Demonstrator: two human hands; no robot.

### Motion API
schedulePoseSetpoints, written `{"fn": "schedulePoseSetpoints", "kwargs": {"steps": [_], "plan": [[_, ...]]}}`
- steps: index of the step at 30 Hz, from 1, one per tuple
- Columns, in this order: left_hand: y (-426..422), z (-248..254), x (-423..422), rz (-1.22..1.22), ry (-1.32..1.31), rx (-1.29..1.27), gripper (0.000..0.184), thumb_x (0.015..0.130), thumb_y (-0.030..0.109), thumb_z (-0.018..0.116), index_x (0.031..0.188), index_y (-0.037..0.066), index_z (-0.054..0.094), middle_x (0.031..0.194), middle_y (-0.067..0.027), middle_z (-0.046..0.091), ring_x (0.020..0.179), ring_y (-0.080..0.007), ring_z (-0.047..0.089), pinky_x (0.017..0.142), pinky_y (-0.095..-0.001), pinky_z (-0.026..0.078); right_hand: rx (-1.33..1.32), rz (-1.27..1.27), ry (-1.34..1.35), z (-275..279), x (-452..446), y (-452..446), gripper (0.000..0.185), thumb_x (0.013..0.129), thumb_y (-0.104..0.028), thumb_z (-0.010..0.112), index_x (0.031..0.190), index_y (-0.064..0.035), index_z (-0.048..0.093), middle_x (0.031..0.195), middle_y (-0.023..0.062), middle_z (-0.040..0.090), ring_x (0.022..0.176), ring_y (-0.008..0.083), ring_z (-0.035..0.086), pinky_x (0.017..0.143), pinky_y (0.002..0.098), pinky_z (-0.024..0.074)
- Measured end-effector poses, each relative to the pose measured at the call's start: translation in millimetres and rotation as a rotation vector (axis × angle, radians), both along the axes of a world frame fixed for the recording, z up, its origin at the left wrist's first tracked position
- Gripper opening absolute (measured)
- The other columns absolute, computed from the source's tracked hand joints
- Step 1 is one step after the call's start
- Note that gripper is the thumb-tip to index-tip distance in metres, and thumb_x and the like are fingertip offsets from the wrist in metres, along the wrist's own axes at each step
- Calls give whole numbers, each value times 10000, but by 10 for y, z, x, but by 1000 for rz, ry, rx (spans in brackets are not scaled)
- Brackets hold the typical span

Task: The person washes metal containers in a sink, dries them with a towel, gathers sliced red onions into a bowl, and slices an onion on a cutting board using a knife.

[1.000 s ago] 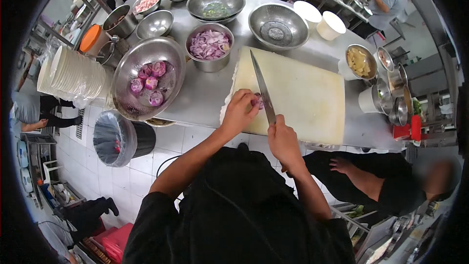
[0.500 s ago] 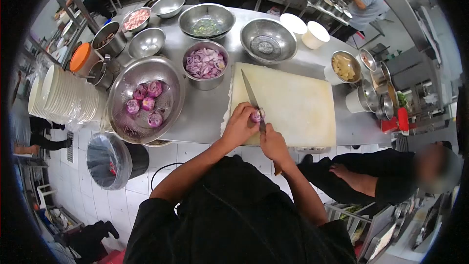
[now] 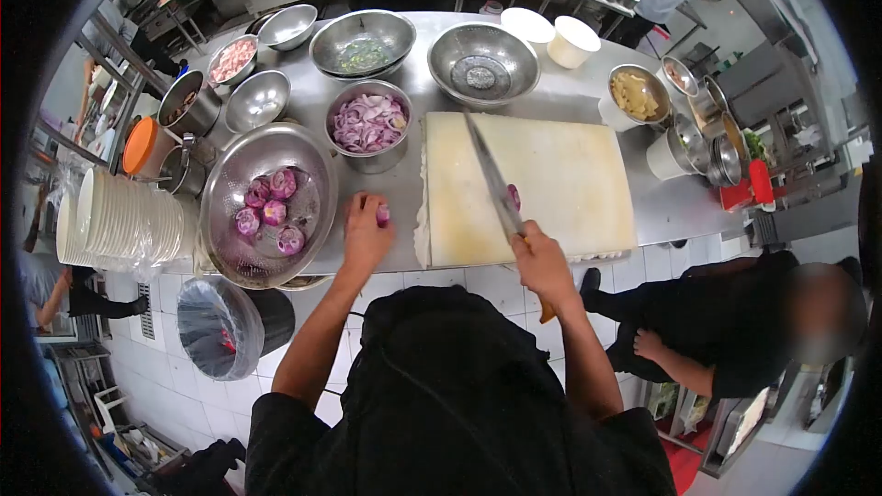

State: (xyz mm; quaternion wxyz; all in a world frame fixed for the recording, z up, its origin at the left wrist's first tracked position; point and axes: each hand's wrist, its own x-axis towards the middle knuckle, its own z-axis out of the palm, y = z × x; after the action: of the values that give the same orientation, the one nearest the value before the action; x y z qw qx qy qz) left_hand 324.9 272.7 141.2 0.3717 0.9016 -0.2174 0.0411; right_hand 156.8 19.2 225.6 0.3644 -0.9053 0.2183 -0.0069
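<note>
My left hand (image 3: 367, 231) is closed on a piece of red onion (image 3: 383, 215), over the steel table just left of the cutting board (image 3: 574, 179). My right hand (image 3: 542, 266) grips a large knife (image 3: 493, 168) by its handle, the blade pointing away across the board. Partly behind the blade lies another onion piece (image 3: 514, 197). To the left, a perforated steel bowl (image 3: 317, 161) contains several peeled red onions (image 3: 274, 212). Sliced red onion (image 3: 369, 124) fills a steel pot (image 3: 372, 163) beyond my left hand.
Steel bowls, among them a large one (image 3: 441, 60), line the far side. Stacked white containers (image 3: 119, 220) stand at far left, above a lined bin (image 3: 220, 331). On the right are a bowl of yellowish pieces (image 3: 634, 95) and a person in black (image 3: 726, 312).
The onion under the knife is now in two pieces. My left hand has carried one piece left, off the board; my right hand and the knife have shifted right.
</note>
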Motion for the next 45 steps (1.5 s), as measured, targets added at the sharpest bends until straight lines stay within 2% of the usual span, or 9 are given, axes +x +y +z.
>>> {"fn": "schedulePoseSetpoints", "kwargs": {"steps": [5,10,14,18,21,24,30,35,45], "plan": [[-114,116,-28,-23,-248,65,445,700,77,718,1137,93,642,1230,-180,524,1120,-393,499,960,-458,438,68,-161,-40,27,-411,-360,220,978,-261,498,986,-46,546,644,76,553,520,174,563,457,341,454],[-1110,559,-233,-432,-220,-181,349,790,135,703,1136,97,680,1277,-157,542,1162,-352,502,982,-447,444,141,-255,61,37,-556,-418,230,975,-255,489,1000,-31,531,662,90,561,536,188,563,480,351,461],[-1705,521,-120,-724,-260,175,351,763,98,677,1113,93,691,1181,-133,584,1039,-338,542,929,-417,460,47,-199,28,-443,-658,-529,238,977,-251,490,1021,-25,547,653,111,581,553,222,594,495,387,469],[-1818,233,64,-895,-182,346,285,736,53,653,1016,89,690,1084,-98,608,955,-315,541,865,-397,466,53,-197,47,-248,-580,-398,250,972,-256,525,1077,-32,560,703,184,624,589,307,630,537,430,485],[-1508,381,41,-843,-119,80,179,739,18,641,909,66,663,1035,-99,618,980,-312,563,845,-400,482,-25,-139,-85,-278,-615,-356,234,954,-235,541,1109,-60,548,793,257,641,732,457,629,630,491,497],[-1163,455,-25,-793,-162,-134,139,732,-27,633,858,32,631,1034,-121,633,1014,-314,599,839,-406,502,13,-159,35,-142,-509,-279,235,945,-223,543,1121,-68,537,828,263,649,803,482,623,666,515,496],[-761,332,-151,-589,-282,-212,185,735,-55,633,908,10,644,1051,-131,654,1063,-328,612,890,-393,500,-18,-20,-107,-187,-155,-174,209,951,-234,536,1074,-67,512,750,242,633,733,480,614,620,548,475],[-853,362,-556,-225,-52,-343,304,740,24,732,1022,26,621,1090,-125,564,980,-346,594,846,-417,507,-44,92,-86,-259,108,-125,240,961,-258,527,1093,-58,513,793,262,637,775,483,613,656,552,479],[-1104,138,-379,-235,-63,-309,246,803,83,727,1027,23,646,1056,-128,587,955,-311,613,833,-377,515,-120,145,-23,-148,236,-26,274,976,-257,469,1129,-30,474,854,312,637,843,521,604,713,577,478]]}}
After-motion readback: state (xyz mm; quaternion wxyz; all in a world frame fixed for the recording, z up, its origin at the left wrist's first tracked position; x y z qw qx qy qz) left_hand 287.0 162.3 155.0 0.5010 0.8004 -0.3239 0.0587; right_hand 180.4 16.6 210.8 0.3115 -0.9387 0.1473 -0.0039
